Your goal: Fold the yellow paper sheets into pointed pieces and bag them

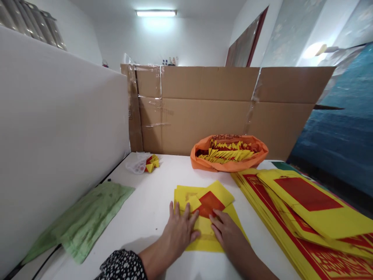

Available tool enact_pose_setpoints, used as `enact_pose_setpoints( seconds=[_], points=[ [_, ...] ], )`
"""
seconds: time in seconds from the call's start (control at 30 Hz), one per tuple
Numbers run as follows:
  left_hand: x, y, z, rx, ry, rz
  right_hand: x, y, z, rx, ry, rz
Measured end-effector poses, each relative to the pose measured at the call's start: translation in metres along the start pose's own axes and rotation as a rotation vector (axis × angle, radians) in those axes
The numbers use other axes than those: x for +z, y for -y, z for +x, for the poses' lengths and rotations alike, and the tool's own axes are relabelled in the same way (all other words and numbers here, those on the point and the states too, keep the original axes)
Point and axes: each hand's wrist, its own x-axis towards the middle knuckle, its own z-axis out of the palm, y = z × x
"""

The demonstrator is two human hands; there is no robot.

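Yellow sheets of paper [210, 245] lie flat on the white table in front of me. On top, a yellow sheet with a red square [209, 202] is set at a slant, its left corner area showing plain yellow as if folded over. My left hand [181, 229] rests palm down on the left part of the paper, its fingers spread. My right hand [227, 232] touches the paper at the lower right of the red square, fingers stretched out and slightly bent. Neither hand grips anything that I can see.
An orange bag [229, 166] packed with folded yellow paper stands at the back. Stacks of yellow-and-red paper [303, 206] lie on the right. On the left are a green cloth [90, 216] and folded pieces [152, 163] by clear plastic. A cardboard panel [204, 112] stands behind.
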Motion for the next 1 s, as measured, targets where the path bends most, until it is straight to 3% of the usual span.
enact_pose_setpoints(
  seconds=[0.17,0.3,0.47,0.53,0.63,0.7,0.8,0.9,1.0],
  points=[
    [-0.016,0.024,0.037,0.378,-0.045,-0.098,-0.016,-0.006,0.003,-0.015,0.142,-0.054],
    [-0.026,0.038,0.055,0.496,-0.024,-0.134,-0.028,0.000,0.022,0.058,0.126,-0.025],
    [-0.028,0.035,0.052,0.348,-0.075,-0.135,-0.023,0.016,0.045,0.038,0.024,-0.027],
    [-0.029,0.037,0.043,0.321,-0.188,-0.126,-0.027,0.013,0.052,0.021,0.003,0.053],
    [-0.034,0.048,0.029,0.415,-0.422,-0.189,-0.049,-0.001,0.061,-0.041,-0.005,0.301],
    [-0.040,0.053,0.024,0.453,-0.489,-0.240,-0.067,-0.013,0.067,-0.048,0.013,0.472],
    [-0.044,0.052,0.026,0.477,-0.381,-0.230,-0.086,-0.026,0.077,-0.034,0.104,0.707],
    [-0.037,0.046,0.035,0.481,-0.271,-0.169,-0.093,-0.031,0.082,-0.018,0.178,0.933],
    [-0.026,0.049,0.042,0.400,-0.339,-0.130,-0.095,-0.033,0.081,0.052,0.165,1.005]
  ],
)
